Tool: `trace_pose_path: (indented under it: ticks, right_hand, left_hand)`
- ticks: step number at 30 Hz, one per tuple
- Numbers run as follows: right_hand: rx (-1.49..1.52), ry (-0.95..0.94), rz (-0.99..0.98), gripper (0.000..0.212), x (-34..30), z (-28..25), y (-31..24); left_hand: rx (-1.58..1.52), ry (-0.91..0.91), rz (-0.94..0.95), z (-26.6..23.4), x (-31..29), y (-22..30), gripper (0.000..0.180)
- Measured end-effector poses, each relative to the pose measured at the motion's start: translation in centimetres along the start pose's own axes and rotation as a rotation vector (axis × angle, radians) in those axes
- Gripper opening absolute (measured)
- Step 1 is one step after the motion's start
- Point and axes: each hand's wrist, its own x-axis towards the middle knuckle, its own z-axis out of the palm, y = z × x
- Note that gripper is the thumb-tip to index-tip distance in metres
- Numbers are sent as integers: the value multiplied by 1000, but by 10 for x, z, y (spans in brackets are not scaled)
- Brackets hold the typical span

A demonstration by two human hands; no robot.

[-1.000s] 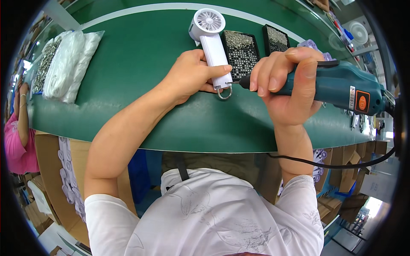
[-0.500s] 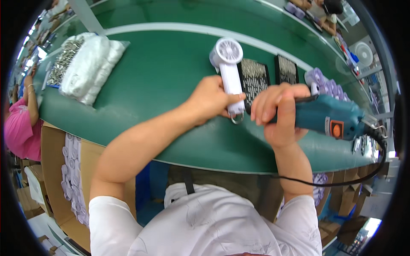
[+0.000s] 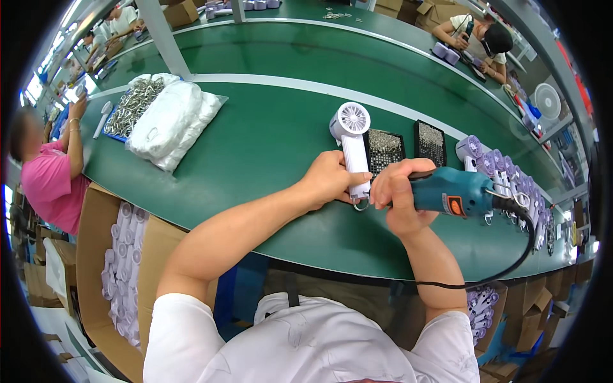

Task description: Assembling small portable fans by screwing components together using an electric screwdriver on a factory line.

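Note:
My left hand (image 3: 327,180) is closed around the handle of a white and lilac handheld fan (image 3: 355,159), whose round grille points up at the far end. A metal ring (image 3: 361,205) hangs from the near end of its handle. In my right hand (image 3: 403,199) is a teal electric screwdriver (image 3: 450,191), held almost level with its cord trailing right. Its tip is hidden by my fingers, close to the handle's near end; I cannot tell whether it touches. Just beyond the hands lie two black trays of small screws, a nearer tray (image 3: 385,153) and a right one (image 3: 430,143).
A row of similar fans (image 3: 497,165) stands along the right of the green bench (image 3: 268,140). At left are a clear bag of white items (image 3: 175,127) and a blue tray of metal clips (image 3: 136,105). A carton of fans (image 3: 96,274) sits below left. Other people work nearby.
The view has tilted, showing more of the far bench and the people there. My right hand and screwdriver have come slightly closer to the fan's near end. The left hand keeps its hold.

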Motion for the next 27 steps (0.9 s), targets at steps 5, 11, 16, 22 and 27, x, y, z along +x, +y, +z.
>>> trace_pose_path:
  ticks: [5, 11, 16, 22, 27]
  right_hand:
    - [173, 13, -144, 22, 4, -7, -7]
    - [263, 351, 207, 14, 10, -31, -55]
    - [70, 282, 825, 29, 24, -18, -48]
    - [-72, 83, 1017, 40, 10, -3, -18]
    - [-173, 17, 1077, 42, 8, 2, -9]
  left_hand:
    - [82, 40, 59, -3, -2, -2, 34]
    - [335, 375, 287, -30, -34, -5, 34]
    - [862, 714, 692, -42, -97, -25, 29]
    - [1140, 787, 713, -20, -132, -57, 34]
    - [1230, 688, 716, 4, -141, -55, 40]
